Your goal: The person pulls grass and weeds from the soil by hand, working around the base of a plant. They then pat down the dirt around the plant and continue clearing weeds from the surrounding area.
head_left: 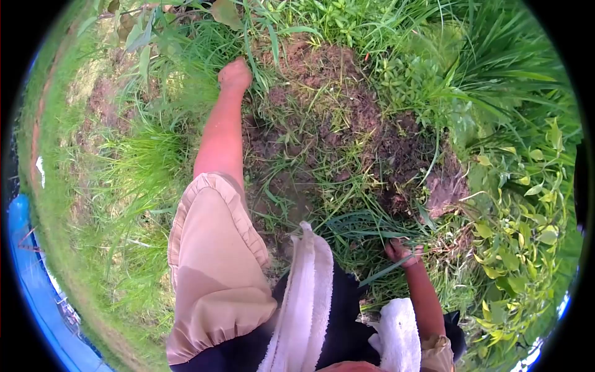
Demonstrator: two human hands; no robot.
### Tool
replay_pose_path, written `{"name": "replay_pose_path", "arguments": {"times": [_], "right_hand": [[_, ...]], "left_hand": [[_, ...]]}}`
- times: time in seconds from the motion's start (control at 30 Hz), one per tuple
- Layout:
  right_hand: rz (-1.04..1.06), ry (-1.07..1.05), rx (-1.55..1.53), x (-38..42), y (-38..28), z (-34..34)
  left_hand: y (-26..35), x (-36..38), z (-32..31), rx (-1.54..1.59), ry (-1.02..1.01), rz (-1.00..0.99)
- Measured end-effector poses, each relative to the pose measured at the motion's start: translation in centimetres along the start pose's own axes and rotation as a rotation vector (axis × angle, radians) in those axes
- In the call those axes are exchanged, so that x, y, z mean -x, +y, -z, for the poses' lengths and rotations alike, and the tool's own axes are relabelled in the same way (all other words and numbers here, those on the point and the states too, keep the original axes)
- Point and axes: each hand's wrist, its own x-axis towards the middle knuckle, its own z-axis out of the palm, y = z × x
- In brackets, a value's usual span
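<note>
My left hand reaches far forward and is closed at the edge of the green grass, its fingers curled in among the blades. What lies inside that fist is mostly hidden by the back of the hand. Lower and to the right, my right hand is closed around a bunch of long grass blades that spread out to the left over the ground. Between the two hands lies dark, loose soil strewn with pulled grass.
Leafy yellow-green plants stand on the right, and tall grass rises at the upper right. Broad leaves hang at the top. A white towel hangs down from my neck.
</note>
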Motion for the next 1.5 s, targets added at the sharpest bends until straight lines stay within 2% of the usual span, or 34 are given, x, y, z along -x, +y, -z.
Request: {"name": "replay_pose_path", "arguments": {"times": [0.1,0.17,0.2,0.23,0.27,0.3,0.37,0.43,0.47,0.53,0.57,0.6,0.67,0.73,0.77,0.8,0.9,0.97,1.03,1.07,1.1,1.17,1.27,1.33,1.4,1.47,1.5], "right_hand": [[-0.026,0.059,-0.055,0.4,0.2,-1.0],[-0.036,0.03,-0.083,0.9,0.1,-1.4],[-0.037,0.01,-0.077,0.6,0.1,-1.4],[-0.031,-0.011,-0.066,0.2,0.3,-1.1],[0.009,0.125,-0.07,-1.0,-0.3,0.2],[-0.026,0.052,-0.069,-0.8,-0.3,0.0],[-0.1,-0.091,-0.063,0.2,0.1,-0.7],[-0.122,-0.107,-0.052,0.7,0.2,-1.4],[-0.113,-0.107,-0.048,1.2,0.5,-1.9],[-0.072,-0.035,-0.01,0.9,0.4,-1.7],[-0.19,-0.117,-0.171,0.6,0.0,-0.9],[-0.312,-0.197,-0.334,0.2,-0.3,-0.3],[-0.354,-0.197,-0.418,0.3,-0.6,-0.2],[-0.181,-0.047,-0.239,0.5,-0.5,-0.6],[-0.183,-0.055,-0.244,0.6,-0.2,-0.9],[-0.186,-0.063,-0.25,0.8,0.2,-1.1],[-0.453,-0.35,-0.572,1.5,1.1,-2.5],[-0.302,-0.203,-0.293,0.8,0.3,-0.9],[-0.105,-0.17,-0.034,1.3,0.8,-2.2],[-0.091,-0.13,0.004,1.6,1.0,-2.6],[-0.077,-0.09,0.042,1.2,0.8,-2.2],[-0.047,0.188,-0.002,-0.7,-0.7,-0.6],[-0.29,-0.109,-0.343,-1.0,-1.4,1.5],[-0.403,-0.246,-0.476,-1.2,-1.4,2.3],[-0.329,-0.128,-0.421,-0.5,-1.0,0.8],[-0.242,0.018,-0.334,0.2,-0.4,-0.9],[-0.188,0.104,-0.284,0.5,-0.4,-1.5]], "left_hand": [[0.5,2.7,0.1,0.066,0.05,-0.048],[2.2,7.6,-1.6,-0.007,0.138,-0.319],[3.4,10.5,-1.2,0.065,0.078,-0.423],[4.2,13.7,-0.7,0.148,0.114,-0.554],[4.0,14.7,-0.7,0.171,0.09,-0.542],[3.6,15.3,-0.8,0.192,0.064,-0.531],[0.9,12.3,-0.4,0.04,0.126,-0.414],[-1.0,8.6,0.6,-0.054,0.17,-0.232],[-1.2,7.4,1.0,-0.004,0.116,-0.081],[-2.7,3.4,-0.6,-0.046,-0.039,0.061],[-3.0,2.4,-1.3,-0.061,-0.121,0.127],[-2.7,2.3,-0.8,-0.124,-0.122,0.062],[-2.5,2.3,0.1,-0.262,-0.127,-0.071],[-2.3,3.4,0.4,-0.17,-0.081,-0.054],[-2.3,4.1,0.5,-0.121,-0.054,-0.045],[-1.8,5.4,0.6,-0.091,-0.073,-0.152],[-0.8,11.6,-0.5,-0.026,0.097,-0.443],[-1.2,13.6,0.2,-0.01,0.027,-0.53],[-1.8,14.7,1.6,-0.029,-0.008,-0.584],[-3.0,13.5,0.5,-0.048,0.152,-0.489],[-3.9,11.6,0.5,-0.097,0.186,-0.419],[-3.9,8.6,1.3,-0.061,-0.041,-0.035],[-5.5,5.2,-1.6,-0.104,-0.257,0.118],[-6.0,5.9,-2.1,-0.041,-0.175,0.071],[-5.6,8.1,-1.4,0.037,-0.038,0.044],[-5.0,9.0,-2.4,0.238,-0.001,-0.033],[-3.1,10.8,-3.0,0.266,-0.063,-0.158]]}}
